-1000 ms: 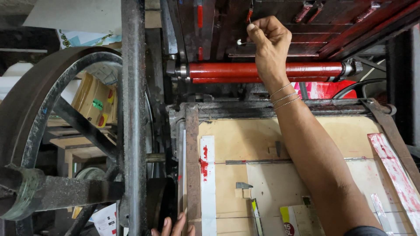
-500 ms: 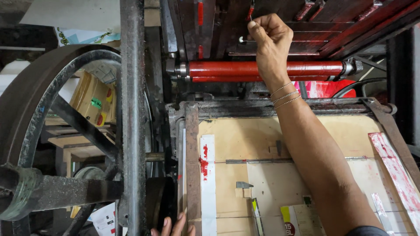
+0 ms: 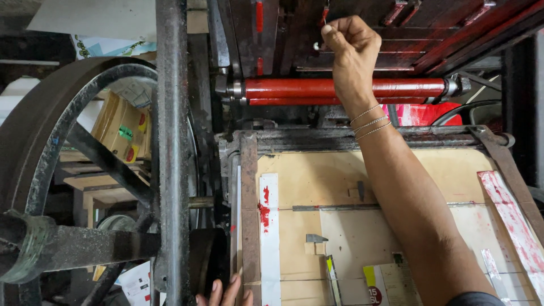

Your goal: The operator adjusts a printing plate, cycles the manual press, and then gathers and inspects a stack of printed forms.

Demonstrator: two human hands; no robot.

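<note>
Head view: a small red-stained tool (image 3: 323,16) is gripped by the right hand (image 3: 352,50), which is clenched into a fist high against the dark, ink-smeared upper part of the press (image 3: 408,28); most of the tool is hidden inside the fist and its shape cannot be made out. Just below the fist a red roller (image 3: 294,89) is seen, crossed by the wrist with its thin bracelets (image 3: 369,122). Beneath that, a tan board (image 3: 317,181) framed in metal is partly covered by the forearm. Only the fingertips of the left hand (image 3: 224,293) are seen, cut off at the bottom edge, resting against the frame; its grip cannot be told. A large flywheel (image 3: 51,130) lies at left.
</note>
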